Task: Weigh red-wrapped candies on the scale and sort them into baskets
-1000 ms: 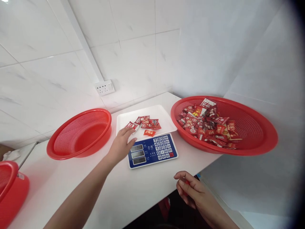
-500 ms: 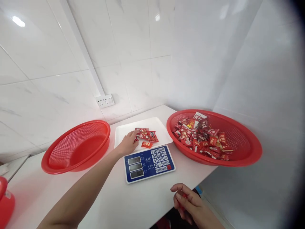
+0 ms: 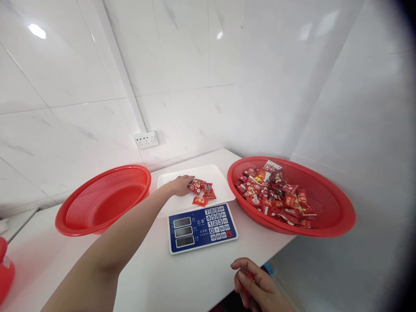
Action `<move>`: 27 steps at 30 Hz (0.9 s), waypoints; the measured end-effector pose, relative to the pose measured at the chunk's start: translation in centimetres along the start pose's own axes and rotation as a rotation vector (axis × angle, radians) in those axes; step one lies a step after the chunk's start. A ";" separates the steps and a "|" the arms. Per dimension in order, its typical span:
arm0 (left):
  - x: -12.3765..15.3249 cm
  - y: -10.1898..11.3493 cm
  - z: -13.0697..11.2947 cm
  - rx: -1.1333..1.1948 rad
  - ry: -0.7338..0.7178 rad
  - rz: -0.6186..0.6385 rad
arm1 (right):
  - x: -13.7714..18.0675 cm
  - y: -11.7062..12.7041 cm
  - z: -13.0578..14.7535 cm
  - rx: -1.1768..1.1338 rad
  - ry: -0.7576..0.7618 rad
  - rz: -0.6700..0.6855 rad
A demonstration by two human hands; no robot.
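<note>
On the white scale tray [image 3: 214, 171] lies a small group of red snack packets [image 3: 195, 186], among them a darker-printed packet [image 3: 208, 191] and a little orange-red packet [image 3: 199, 201]. My left hand [image 3: 182, 185] reaches to the left side of this group, its fingers curled against the packets; the fingertips are partly hidden. The blue panel [image 3: 203, 229] of the digital scale faces me. Low on the right, my right hand [image 3: 255, 286] is held above the table's front edge, fingers curled around a small red packet [image 3: 249, 276] that shows only in part.
A red perforated basket [image 3: 328, 203] to the right of the scale holds many red snack packets. Another red basket [image 3: 113, 199] stands left of it with nothing inside. Part of a red container [image 3: 6, 277] shows at the left edge. A wall socket [image 3: 146, 139] is behind.
The view has shifted slightly. My left hand has drawn closer against the left side of the packets. My right hand keeps its curled hold on the small red packet.
</note>
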State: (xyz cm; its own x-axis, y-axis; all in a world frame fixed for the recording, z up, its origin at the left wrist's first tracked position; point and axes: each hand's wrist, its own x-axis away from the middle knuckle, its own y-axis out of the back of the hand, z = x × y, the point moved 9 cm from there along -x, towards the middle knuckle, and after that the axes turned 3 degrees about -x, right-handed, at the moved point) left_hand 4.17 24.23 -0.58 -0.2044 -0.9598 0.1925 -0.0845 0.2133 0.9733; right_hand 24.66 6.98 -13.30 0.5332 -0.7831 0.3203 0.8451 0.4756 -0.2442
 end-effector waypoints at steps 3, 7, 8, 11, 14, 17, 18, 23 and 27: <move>-0.2 0.0 0.4 -0.048 0.064 0.015 | 0.1 0.0 -0.1 0.002 -0.001 -0.005; 0.2 0.0 0.8 -0.096 0.143 0.012 | 0.5 0.2 -0.2 -0.020 -0.002 -0.026; 0.3 0.0 1.0 -0.108 0.162 0.007 | 0.6 0.2 -0.2 -0.024 0.001 -0.033; 0.4 0.1 1.6 -0.135 0.195 -0.004 | 0.6 0.4 -0.1 -0.023 0.004 -0.037; 0.4 0.0 2.0 -0.148 0.198 -0.027 | 0.5 0.4 -0.1 -0.023 0.005 -0.037; 0.3 -0.1 2.1 -0.151 0.186 -0.061 | 0.4 0.2 -0.1 -0.022 0.005 -0.035; 0.3 -0.1 2.1 -0.150 0.180 -0.073 | 0.4 0.2 -0.1 -0.021 0.006 -0.036; 2.0 2.0 3.6 -0.134 0.176 -0.153 | 0.4 0.0 0.2 -0.011 0.003 -0.037; 5.9 5.3 7.8 -0.126 0.274 -0.237 | 0.4 0.2 0.4 -0.010 0.010 -0.048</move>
State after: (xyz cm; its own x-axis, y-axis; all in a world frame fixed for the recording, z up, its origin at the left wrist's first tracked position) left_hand -5.05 21.13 4.75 0.0761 -0.9966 -0.0303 0.0262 -0.0283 0.9993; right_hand 25.07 6.94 -12.91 0.4919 -0.8086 0.3228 0.8691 0.4336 -0.2380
